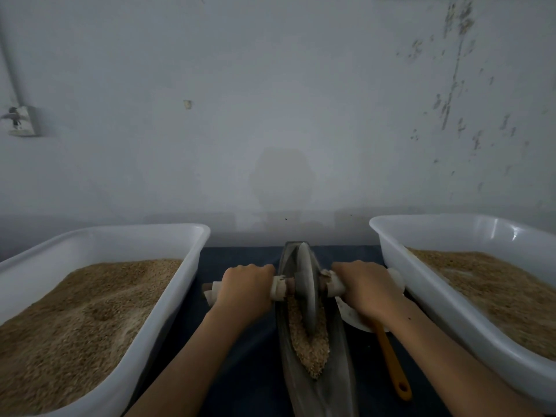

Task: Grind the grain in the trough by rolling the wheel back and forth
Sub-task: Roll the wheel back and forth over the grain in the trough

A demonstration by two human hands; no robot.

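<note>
A grey metal grinding wheel (307, 284) stands upright in a long, narrow, dark metal trough (338, 365) that runs away from me at the centre. Pale crushed grain (313, 353) lies in the trough on the near side of the wheel. A white-wrapped axle (278, 286) passes through the wheel. My left hand (245, 288) grips the axle's left side, fingers curled over it. My right hand (365, 291) grips the right side the same way. The wheel sits toward the far half of the trough.
A white plastic tub (180, 299) of brown grain stands at the left, another white tub (421, 299) of grain at the right. A white scoop with an orange handle (392, 364) lies between the trough and the right tub. A dark blue cloth (216, 263) covers the table; a wall rises close behind.
</note>
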